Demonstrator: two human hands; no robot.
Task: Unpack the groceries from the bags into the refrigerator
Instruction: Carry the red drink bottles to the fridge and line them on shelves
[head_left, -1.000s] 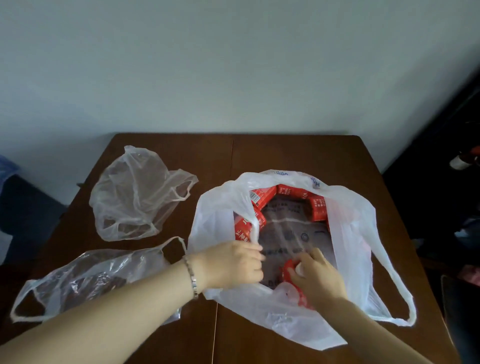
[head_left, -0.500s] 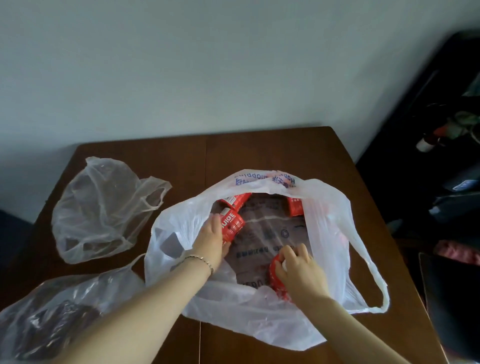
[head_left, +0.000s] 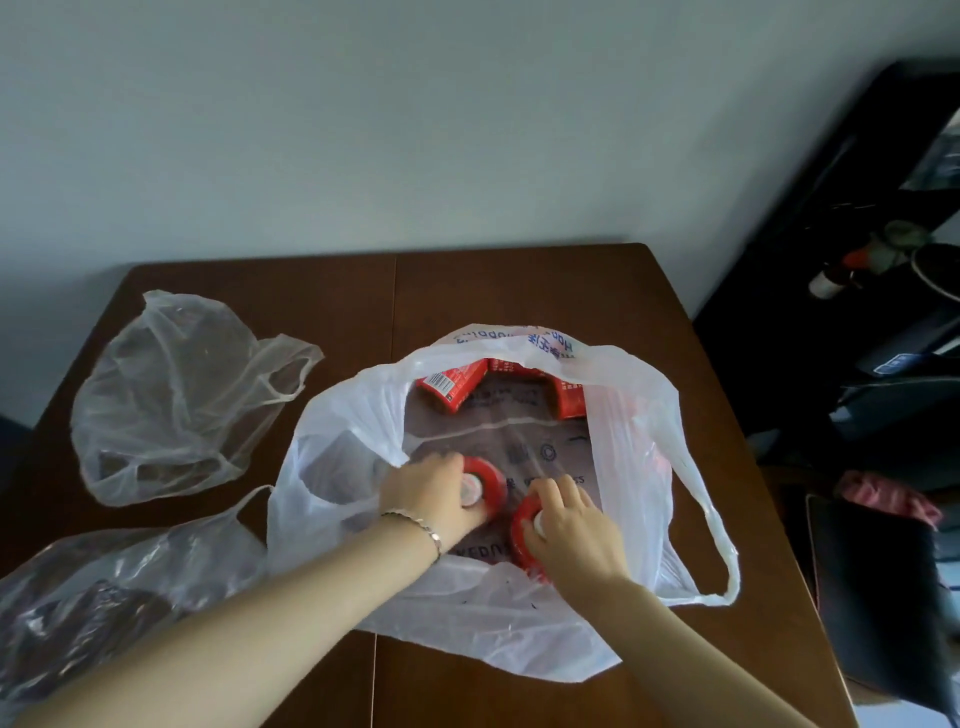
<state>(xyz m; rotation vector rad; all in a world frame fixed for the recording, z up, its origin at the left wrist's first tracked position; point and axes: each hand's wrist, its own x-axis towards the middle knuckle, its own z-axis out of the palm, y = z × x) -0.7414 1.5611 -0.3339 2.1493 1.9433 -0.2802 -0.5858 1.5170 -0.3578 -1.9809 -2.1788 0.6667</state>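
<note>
Wooden table (head_left: 519, 291) fills the lower view, its far edge against a pale wall well beyond both sets of fingertips and its right edge near dark furniture (head_left: 857, 260) out past the right knuckles. On the table sits the white bag (head_left: 343, 467), mouth spread wide; both hands are inside the opening, the near rim under the wrists and the far rim well beyond the fingertips. I see open bag floor between the fingertips and the far rim, and a loose handle loop lying on bare wood to the right of the right wrist. Two clear bags lie outside the left wrist: far clear bag (head_left: 176, 395) slumped beyond and to the left, near clear bag (head_left: 104, 597) crumpled beside the left forearm, touching the white bag's wall. Red cartons (head_left: 452, 384) lie tipped against the far rim, long axes roughly flat, well apart from all fingers. Left hand (head_left: 431, 493) has its fingers curled around the left red bottle (head_left: 491, 486), which shows just right of its fingertips. Right hand (head_left: 571, 525) has its fingers clenched over the right red bottle (head_left: 522, 535), which shows just left of its thumb. Both bottles present a round red top and white cap to me, so the long axis runs up toward the camera. The two bottles sit just beside each other; whether they touch I cannot tell. Thin bracelet (head_left: 426, 530) on the left wrist.
</note>
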